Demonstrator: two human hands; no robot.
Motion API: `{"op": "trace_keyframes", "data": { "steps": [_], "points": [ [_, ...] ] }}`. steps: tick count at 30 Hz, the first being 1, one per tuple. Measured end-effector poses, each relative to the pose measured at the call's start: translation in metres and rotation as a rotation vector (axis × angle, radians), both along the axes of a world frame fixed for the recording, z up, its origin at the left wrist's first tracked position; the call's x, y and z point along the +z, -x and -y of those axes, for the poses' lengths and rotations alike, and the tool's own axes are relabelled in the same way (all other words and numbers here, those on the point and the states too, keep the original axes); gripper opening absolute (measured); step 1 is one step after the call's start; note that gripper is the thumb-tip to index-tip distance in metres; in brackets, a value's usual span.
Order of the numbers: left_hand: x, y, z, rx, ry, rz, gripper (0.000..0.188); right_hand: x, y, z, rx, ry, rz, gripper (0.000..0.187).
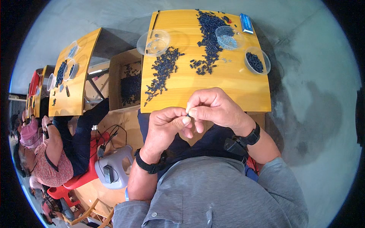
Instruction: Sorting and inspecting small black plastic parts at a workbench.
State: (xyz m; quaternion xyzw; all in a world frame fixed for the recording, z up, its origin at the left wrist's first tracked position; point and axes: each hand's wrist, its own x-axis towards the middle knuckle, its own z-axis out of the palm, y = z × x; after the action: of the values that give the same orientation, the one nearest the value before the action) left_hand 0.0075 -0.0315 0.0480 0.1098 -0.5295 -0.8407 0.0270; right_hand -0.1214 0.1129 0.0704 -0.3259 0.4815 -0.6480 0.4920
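Observation:
Over my lap, at the table's near edge, my left hand [167, 125] and my right hand [215, 108] meet fingertip to fingertip. Pinched between them is a small black piece [189, 115], mostly covered by thumbs and fingers. Ahead on the yellow wooden table [213, 89] lies a left pile of small black cylindrical pieces [164, 70]. A larger pile of similar pieces [208, 36] spreads toward the far edge. A clear bowl [228, 38] with small bluish bits touches that pile.
A shallow clear bowl [156, 43] sits at the table's far left, a bowl of black pieces [258, 62] at the right edge. A blue box [246, 23] lies far right. Left stand a cardboard box [125, 81] and another table [78, 89] with a seated person [55, 159].

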Motion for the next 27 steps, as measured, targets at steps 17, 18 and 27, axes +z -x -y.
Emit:
{"op": "trace_keyframes", "data": {
  "steps": [17,18,27],
  "points": [
    [-0.004,0.012,-0.015,0.113,0.145,-0.137,0.006,-0.018,-0.007,-0.01,-0.085,-0.141,0.48,0.047],
    [-0.003,0.013,-0.015,0.107,0.144,-0.146,0.006,-0.02,-0.008,-0.01,-0.059,-0.177,0.525,0.051],
    [-0.004,0.002,-0.012,0.03,0.222,-0.136,0.006,-0.029,-0.02,-0.012,0.133,-0.169,0.628,0.054]
  ]
}}
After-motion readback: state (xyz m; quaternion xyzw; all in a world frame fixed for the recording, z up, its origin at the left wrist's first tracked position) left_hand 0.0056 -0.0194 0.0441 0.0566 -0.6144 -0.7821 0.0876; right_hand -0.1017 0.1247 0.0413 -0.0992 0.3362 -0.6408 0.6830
